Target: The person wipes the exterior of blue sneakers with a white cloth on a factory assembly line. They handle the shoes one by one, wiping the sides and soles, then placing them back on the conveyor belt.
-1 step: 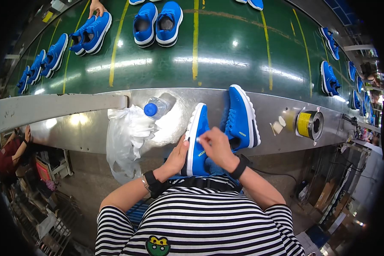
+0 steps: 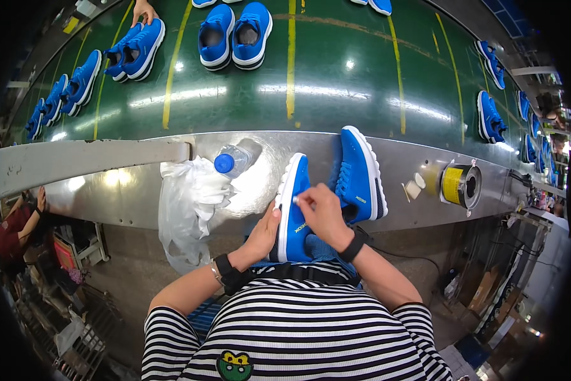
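Note:
My left hand (image 2: 262,236) grips a blue sneaker (image 2: 293,219) by its white sole, with the thumb along the sole's edge. The shoe is turned on its side, toe pointing away from me. Over its upper, my right hand (image 2: 322,213) is closed in a pinch on a small white piece, too small to name, held at the shoe's side just above the sole. To the right, a second blue sneaker (image 2: 360,174) lies tilted on the metal ledge (image 2: 419,209), its sole facing right.
A clear bottle with a blue cap (image 2: 224,163) and a white plastic bag (image 2: 193,203) are at left. A yellow-labelled tin (image 2: 461,185) and small pale pieces (image 2: 414,188) are at right. Beyond, sneaker pairs (image 2: 235,38) stand on a green conveyor (image 2: 235,120); another person's hand (image 2: 144,11) touches one pair.
My right hand has shifted slightly up along the shoe's side, toward the toe, with the white piece. The left hand and both sneakers look the same.

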A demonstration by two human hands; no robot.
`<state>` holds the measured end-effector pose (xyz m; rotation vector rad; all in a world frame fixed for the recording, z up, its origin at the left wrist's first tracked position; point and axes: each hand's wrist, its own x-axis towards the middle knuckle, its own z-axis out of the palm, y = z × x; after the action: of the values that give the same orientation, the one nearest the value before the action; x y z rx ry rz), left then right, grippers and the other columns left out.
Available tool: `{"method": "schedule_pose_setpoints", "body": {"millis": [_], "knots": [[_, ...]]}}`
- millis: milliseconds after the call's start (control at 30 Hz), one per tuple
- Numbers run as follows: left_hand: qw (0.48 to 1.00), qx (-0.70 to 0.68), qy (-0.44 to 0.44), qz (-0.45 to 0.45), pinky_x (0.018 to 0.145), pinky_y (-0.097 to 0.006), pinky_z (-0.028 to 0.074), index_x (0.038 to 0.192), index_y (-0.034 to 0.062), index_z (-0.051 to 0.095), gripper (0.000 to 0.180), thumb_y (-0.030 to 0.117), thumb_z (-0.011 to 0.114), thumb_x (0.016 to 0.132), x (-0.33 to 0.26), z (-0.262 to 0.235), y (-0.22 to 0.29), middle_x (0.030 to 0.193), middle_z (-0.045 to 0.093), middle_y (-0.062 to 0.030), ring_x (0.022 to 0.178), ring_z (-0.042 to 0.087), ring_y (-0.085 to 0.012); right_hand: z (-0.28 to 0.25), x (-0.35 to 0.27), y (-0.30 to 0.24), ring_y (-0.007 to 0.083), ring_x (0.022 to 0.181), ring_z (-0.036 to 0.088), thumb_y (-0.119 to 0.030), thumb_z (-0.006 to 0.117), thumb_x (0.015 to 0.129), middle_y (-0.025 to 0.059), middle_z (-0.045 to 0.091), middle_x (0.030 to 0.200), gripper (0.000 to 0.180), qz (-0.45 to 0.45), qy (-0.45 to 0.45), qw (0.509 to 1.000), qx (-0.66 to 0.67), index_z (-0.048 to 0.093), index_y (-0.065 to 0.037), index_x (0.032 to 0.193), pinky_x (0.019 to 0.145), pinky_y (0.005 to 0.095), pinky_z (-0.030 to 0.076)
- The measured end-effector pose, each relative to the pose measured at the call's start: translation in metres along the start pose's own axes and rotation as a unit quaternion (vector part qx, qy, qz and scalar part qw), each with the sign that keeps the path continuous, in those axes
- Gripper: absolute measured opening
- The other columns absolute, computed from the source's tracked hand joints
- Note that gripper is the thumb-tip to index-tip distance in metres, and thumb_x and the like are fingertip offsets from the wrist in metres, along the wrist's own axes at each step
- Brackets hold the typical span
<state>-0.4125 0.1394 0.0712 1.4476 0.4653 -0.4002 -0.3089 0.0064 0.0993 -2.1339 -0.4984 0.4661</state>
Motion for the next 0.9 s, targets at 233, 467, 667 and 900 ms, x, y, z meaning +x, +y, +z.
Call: {"method": "schedule_pose_setpoints", "body": {"millis": [233, 467, 667, 900], "knots": [[0.999, -0.024, -0.019, -0.036, 0.103, -0.031, 0.024, 0.137, -0.0007, 0.022, 0.055, 0.037, 0.021, 0.097, 0.001, -0.004, -0.009, 0.134, 0.036, -0.0209, 0.125, 0.034, -0.0279, 0.004, -0.003, -0.002, 0.0266, 0.062, 0.055, -0.005, 0.063, 0.073, 0.0127, 0.052, 0.069, 0.004, -0.010, 0.001, 1.000, 0.028, 0.061, -0.002, 0.072, 0.057, 0.0356, 0.044], [0.995, -0.073, -0.023, -0.061, 0.102, -0.030, 0.026, 0.135, -0.0037, 0.025, 0.057, 0.039, 0.022, 0.097, 0.003, -0.003, -0.011, 0.131, 0.038, -0.0188, 0.122, 0.035, -0.0239, 0.011, 0.030, 0.021, 0.0271, 0.062, 0.057, -0.008, 0.064, 0.074, 0.0124, 0.055, 0.069, 0.007, 0.038, 0.095, 0.995, -0.002, 0.062, -0.002, 0.072, 0.058, 0.0361, 0.046], [0.996, -0.056, 0.005, -0.070, 0.099, -0.029, 0.030, 0.132, -0.0060, 0.030, 0.057, 0.039, 0.024, 0.097, 0.003, -0.006, -0.029, 0.127, 0.043, -0.0171, 0.116, 0.041, -0.0209, 0.006, 0.022, 0.018, 0.0293, 0.064, 0.055, -0.009, 0.064, 0.074, 0.0138, 0.053, 0.069, 0.007, 0.025, 0.039, 0.999, 0.016, 0.064, -0.002, 0.074, 0.060, 0.0385, 0.043], [0.991, -0.094, -0.021, -0.098, 0.102, -0.030, 0.026, 0.134, -0.0049, 0.027, 0.057, 0.038, 0.023, 0.097, 0.003, -0.007, -0.031, 0.131, 0.040, -0.0189, 0.121, 0.037, -0.0234, 0.018, 0.036, 0.031, 0.0259, 0.061, 0.055, -0.008, 0.064, 0.075, 0.0126, 0.053, 0.068, 0.008, -0.017, 0.095, 0.995, -0.016, 0.062, -0.001, 0.073, 0.057, 0.0353, 0.044]]}}
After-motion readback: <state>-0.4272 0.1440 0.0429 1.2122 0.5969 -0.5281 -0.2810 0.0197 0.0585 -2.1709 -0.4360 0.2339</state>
